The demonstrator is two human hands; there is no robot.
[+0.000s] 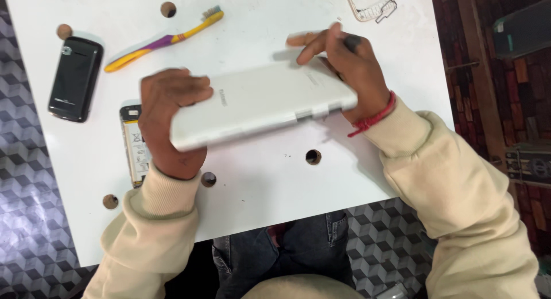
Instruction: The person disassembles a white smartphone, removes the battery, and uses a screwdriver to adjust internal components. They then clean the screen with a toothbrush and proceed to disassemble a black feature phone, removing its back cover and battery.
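Both hands hold a white tablet (pixel 258 103) with its back up, tilted above the white table (pixel 270 184). My left hand (pixel 166 118) grips its left end, fingers curled over the top edge. My right hand (pixel 350 66) clasps the right end, two fingers stretched out above the tablet. A red thread bracelet (pixel 373 118) circles my right wrist. Both arms wear cream sleeves.
A black phone (pixel 74 78) lies at the far left. A yellow and purple toothbrush (pixel 163 40) lies behind the hands. An opened phone with its battery showing (pixel 135 149) lies under my left wrist. A clear frame part (pixel 370 3) rests at the back. Round holes dot the table.
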